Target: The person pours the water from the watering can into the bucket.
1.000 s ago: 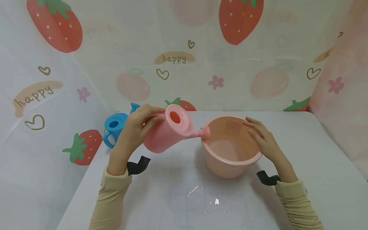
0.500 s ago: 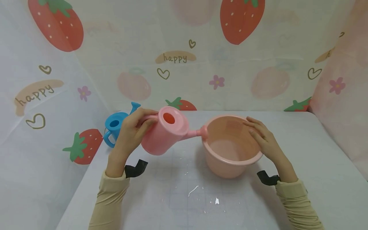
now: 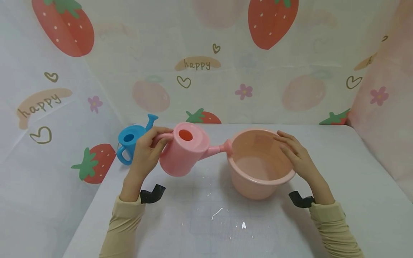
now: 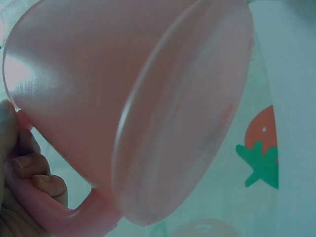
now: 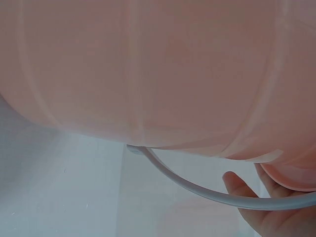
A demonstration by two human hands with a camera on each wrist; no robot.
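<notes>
A pink watering can (image 3: 182, 157) is tilted slightly in mid-air, and my left hand (image 3: 148, 152) grips its handle. In the left wrist view, the left fingers (image 4: 37, 170) curl round that handle, beside the can's big body. The can's rose (image 3: 227, 147) lies over the left rim of a peach-pink bucket (image 3: 255, 191). My right hand (image 3: 298, 154) holds the bucket's right rim, with digits over the rim. Under the bucket's wall in the right wrist view, a pale bail handle (image 5: 217, 196) passes in front of the right hand (image 5: 276, 217). No stream of water shows.
A blue watering can (image 3: 130, 143) stands on the white table (image 3: 338, 157), behind and left of my left hand. Small wet spots (image 3: 243, 225) glisten near the front. A strawberry-printed cloth (image 3: 200, 96) walls off the back and sides.
My left hand has brought the pink watering can lower and a little left, and its body stands more upright. The right hand and the bucket look unmoved.
</notes>
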